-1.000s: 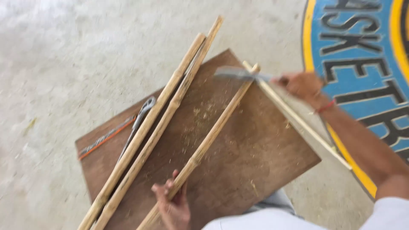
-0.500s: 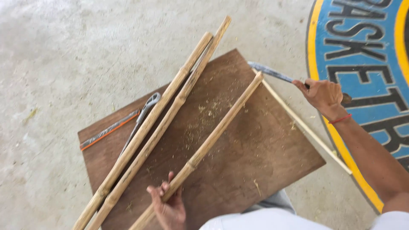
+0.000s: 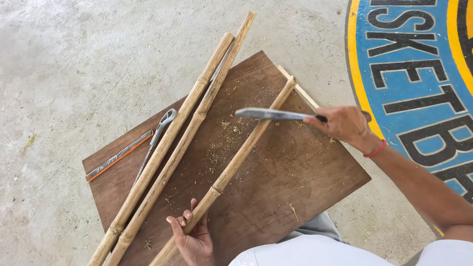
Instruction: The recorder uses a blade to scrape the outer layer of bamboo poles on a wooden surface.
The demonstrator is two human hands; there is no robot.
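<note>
- The right hand [image 3: 345, 123] has its fingers closed tight around the handle of a big knife [image 3: 276, 115].
- The knife's flat grey blade points left and sits across the bamboo stick [image 3: 231, 167], near the stick's top end.
- The left hand [image 3: 193, 236] has its fingers curled around the low end of the same bamboo stick, holding it.
- The bamboo stick lies slanted on a brown wooden board [image 3: 295, 187], from the bottom near the person up to the right.
- Little bits of shaved bamboo are spread on the board by the stick.
- Two more bamboo poles [image 3: 182, 133] lie side by side, to the left of the held stick.
- A small saw [image 3: 157, 135] with a grey handle lies just beside those poles.
- A flat orange and grey ruler [image 3: 118, 156] lies near the board's left edge.
- The board rests on a grey concrete floor [image 3: 74, 59].
- A blue and yellow painted circle [image 3: 409, 64] is on the floor at the right.
</note>
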